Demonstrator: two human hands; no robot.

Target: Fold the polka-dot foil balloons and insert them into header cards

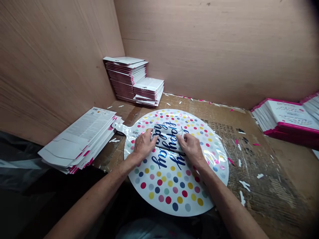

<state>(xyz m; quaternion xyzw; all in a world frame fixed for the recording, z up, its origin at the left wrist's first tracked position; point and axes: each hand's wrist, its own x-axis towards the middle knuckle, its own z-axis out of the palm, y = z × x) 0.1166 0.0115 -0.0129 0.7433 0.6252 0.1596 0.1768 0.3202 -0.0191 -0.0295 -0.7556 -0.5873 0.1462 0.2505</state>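
A round flat foil balloon (171, 189) with coloured dots and dark blue "happy birthday" script lies on the cardboard-covered table. A small folded balloon or packet (167, 136) with the same print rests on its middle. My left hand (143, 144) presses on the packet's left end with fingers closed over its edge. My right hand (190, 146) grips the packet's right end, fingers curled. The balloon's clear neck tab (119, 127) points left.
A stack of white and pink printed cards (79, 139) lies to the left. Two taller stacks (132, 79) stand in the far corner. More pink-edged stacks (286, 119) sit at the right. Paper scraps (245, 184) litter the cardboard. Wooden walls (211, 46) enclose the bench.
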